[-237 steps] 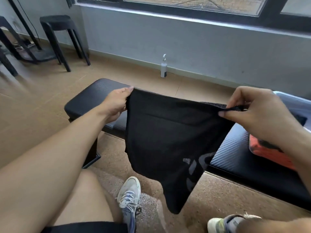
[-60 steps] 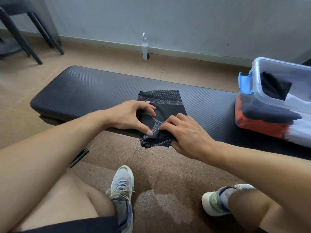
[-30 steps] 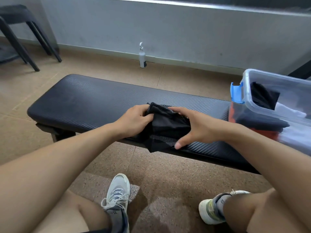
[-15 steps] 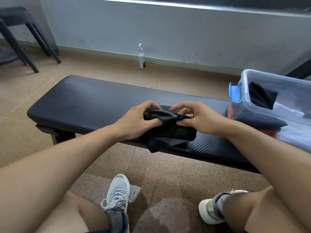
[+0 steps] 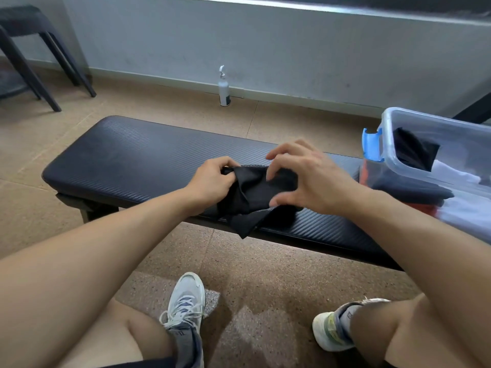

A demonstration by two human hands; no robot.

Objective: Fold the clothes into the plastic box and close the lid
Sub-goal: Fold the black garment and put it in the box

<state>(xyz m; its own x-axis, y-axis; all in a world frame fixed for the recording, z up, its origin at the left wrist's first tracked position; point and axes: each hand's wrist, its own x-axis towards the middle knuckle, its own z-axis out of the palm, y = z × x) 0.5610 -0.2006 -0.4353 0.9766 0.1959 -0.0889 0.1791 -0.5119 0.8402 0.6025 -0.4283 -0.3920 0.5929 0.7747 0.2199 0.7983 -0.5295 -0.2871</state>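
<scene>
Folding is the step in hand: your left hand (image 5: 212,179) pinches the black garment (image 5: 253,197) mid-surface, your right hand (image 5: 305,179) hovers half-curled, and the plastic box (image 5: 435,126) waits at three o'clock.

bench (image 5: 127,155) bare at left, plastic box (image 5: 435,120) blocking right end
</scene>
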